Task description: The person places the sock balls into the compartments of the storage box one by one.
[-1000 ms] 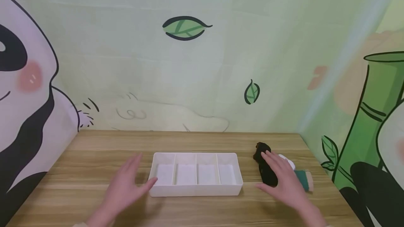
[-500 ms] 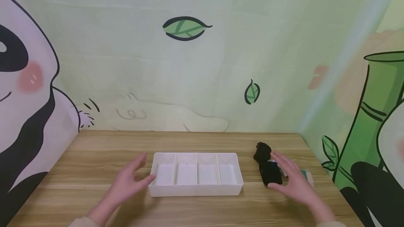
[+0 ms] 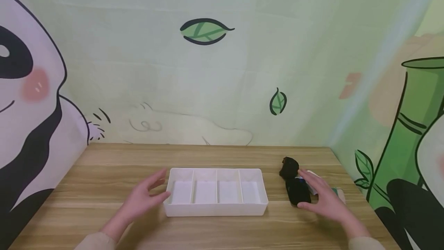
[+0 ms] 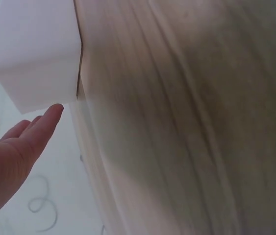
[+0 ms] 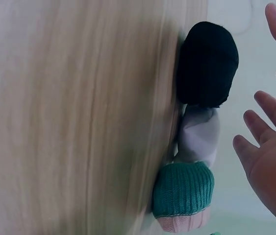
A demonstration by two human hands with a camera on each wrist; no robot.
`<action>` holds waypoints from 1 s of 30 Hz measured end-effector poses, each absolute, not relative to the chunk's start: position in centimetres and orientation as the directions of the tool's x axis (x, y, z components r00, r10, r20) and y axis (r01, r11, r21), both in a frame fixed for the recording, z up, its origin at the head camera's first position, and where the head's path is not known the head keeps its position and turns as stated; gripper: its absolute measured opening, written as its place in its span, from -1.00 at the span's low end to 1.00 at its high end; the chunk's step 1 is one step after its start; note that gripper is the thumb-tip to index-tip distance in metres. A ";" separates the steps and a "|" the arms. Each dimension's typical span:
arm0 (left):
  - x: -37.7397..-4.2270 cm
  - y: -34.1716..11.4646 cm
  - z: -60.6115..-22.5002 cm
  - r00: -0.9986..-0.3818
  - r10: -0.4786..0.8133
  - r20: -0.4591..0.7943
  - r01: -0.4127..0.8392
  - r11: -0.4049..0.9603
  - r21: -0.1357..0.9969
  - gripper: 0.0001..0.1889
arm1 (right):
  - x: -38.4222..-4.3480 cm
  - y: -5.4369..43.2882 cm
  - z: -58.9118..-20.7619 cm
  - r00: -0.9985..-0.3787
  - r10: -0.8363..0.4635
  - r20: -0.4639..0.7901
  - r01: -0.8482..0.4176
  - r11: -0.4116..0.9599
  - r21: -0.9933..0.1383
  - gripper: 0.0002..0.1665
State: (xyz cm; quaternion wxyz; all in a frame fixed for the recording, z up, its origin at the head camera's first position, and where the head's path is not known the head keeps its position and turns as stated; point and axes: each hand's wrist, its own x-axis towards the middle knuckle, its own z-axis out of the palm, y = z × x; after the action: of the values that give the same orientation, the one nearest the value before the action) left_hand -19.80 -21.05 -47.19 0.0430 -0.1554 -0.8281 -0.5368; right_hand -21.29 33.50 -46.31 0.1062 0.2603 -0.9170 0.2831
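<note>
A white tray [image 3: 216,210] with several compartments, all bare, stands on the wooden table. At its left end my left hand [image 3: 143,200] hovers with thumb and fingers spread, the thumb close to the tray's corner. Right of the tray lie several rolled-up socks: one black bundle [image 3: 289,168] at the back, a larger black bundle [image 3: 298,192] in front, a white one [image 5: 199,134] and a green ribbed one with a pink end [image 5: 183,191]. My right hand [image 3: 326,201] hovers over the white and green bundles, partly hiding them in the head view. Its fingers are apart and hold nothing.
The wooden table [image 3: 215,234] reaches back to a cloth backdrop [image 3: 138,68] printed with pandas, leaves and bamboo. Tabletop shows in front of the tray and between it and the socks.
My right hand has shifted right, uncovering more of the front black bundle and covering more of the green one. My left hand has moved slightly right. Tray and socks stay put.
</note>
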 end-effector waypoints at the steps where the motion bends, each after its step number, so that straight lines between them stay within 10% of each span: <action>1: -19.9 -21.1 -47.3 -0.948 0.216 0.233 0.300 0.368 0.880 -0.25 | -21.4 33.6 -46.4 -0.842 -0.418 0.341 -0.537 0.704 -0.464 0.08; 30: -21.6 -22.0 -48.4 -0.912 0.390 0.124 0.243 0.272 0.931 -0.22 | -22.9 33.7 -47.8 -0.797 -0.486 0.358 -0.602 0.686 -0.408 0.06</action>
State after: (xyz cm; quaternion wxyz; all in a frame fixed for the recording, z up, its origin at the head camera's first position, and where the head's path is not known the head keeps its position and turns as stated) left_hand -21.63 -22.03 -48.44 -0.0644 -0.1991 -0.7949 -0.5695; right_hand -22.86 33.67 -47.78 0.1110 0.2983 -0.9115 0.2604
